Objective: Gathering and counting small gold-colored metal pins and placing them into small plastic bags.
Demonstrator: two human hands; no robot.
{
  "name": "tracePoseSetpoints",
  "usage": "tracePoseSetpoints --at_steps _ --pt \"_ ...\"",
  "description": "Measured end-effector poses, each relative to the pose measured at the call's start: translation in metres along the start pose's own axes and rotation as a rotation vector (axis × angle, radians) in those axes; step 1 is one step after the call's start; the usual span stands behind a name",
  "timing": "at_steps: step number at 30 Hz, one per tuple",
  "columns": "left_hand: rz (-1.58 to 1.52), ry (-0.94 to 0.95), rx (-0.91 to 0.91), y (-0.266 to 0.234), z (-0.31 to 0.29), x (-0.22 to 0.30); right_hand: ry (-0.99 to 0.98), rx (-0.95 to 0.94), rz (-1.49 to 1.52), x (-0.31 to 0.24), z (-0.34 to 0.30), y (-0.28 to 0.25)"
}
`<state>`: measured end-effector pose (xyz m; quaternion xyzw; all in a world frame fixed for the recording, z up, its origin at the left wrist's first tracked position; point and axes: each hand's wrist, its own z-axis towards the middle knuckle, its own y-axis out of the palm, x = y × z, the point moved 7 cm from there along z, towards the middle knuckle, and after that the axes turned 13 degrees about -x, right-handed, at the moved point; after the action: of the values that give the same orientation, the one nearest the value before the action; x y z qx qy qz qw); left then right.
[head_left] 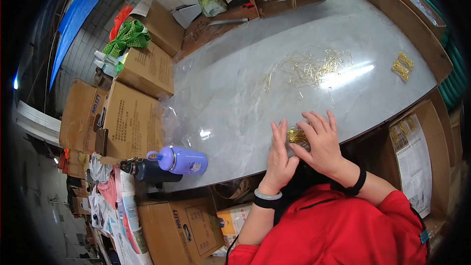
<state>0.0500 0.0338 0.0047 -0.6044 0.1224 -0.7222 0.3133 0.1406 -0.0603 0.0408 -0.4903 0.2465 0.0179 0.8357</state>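
Observation:
A small bundle of gold wire hooks lies at the near edge of the grey marbled tabletop, between my two hands. My left hand stands at the bundle's left side, fingers straight and together. Over its right side my right hand is spread, with the thumb reaching toward my left hand. Neither hand is closed around the bundle; exact fingertip contact is hard to make out. Farther off, a loose pile of the same gold hooks is scattered, with a few strays to its left. Two neat gold bundles sit at the far right.
A purple bottle and a dark bottle stand at the table's near left corner. Cardboard boxes line the left side. A cardboard strip edges the right side. An open box with paper stands at right.

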Motion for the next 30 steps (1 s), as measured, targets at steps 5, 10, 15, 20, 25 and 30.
tracePoseSetpoints --at_steps 5,10,15,20,25,30 --pt "-0.033 0.021 0.034 0.0 -0.001 0.002 0.034 -0.023 0.104 0.009 0.006 0.021" --pt "-0.17 -0.001 0.1 -0.005 -0.007 -0.004 -0.006 -0.109 0.111 0.008 0.007 0.02" --pt "-0.302 -0.002 0.156 -0.008 -0.009 -0.01 -0.088 -0.225 0.051 0.013 0.006 0.022" --pt "-0.372 0.01 0.216 -0.009 -0.013 -0.019 -0.153 -0.216 -0.111 0.003 0.002 0.002" --pt "-0.387 0.009 0.234 -0.009 -0.012 -0.018 -0.19 -0.306 -0.133 0.0 -0.011 0.014" --pt "-0.493 -0.023 0.245 -0.008 -0.013 -0.017 -0.195 -0.22 -0.094 0.006 -0.011 0.013"
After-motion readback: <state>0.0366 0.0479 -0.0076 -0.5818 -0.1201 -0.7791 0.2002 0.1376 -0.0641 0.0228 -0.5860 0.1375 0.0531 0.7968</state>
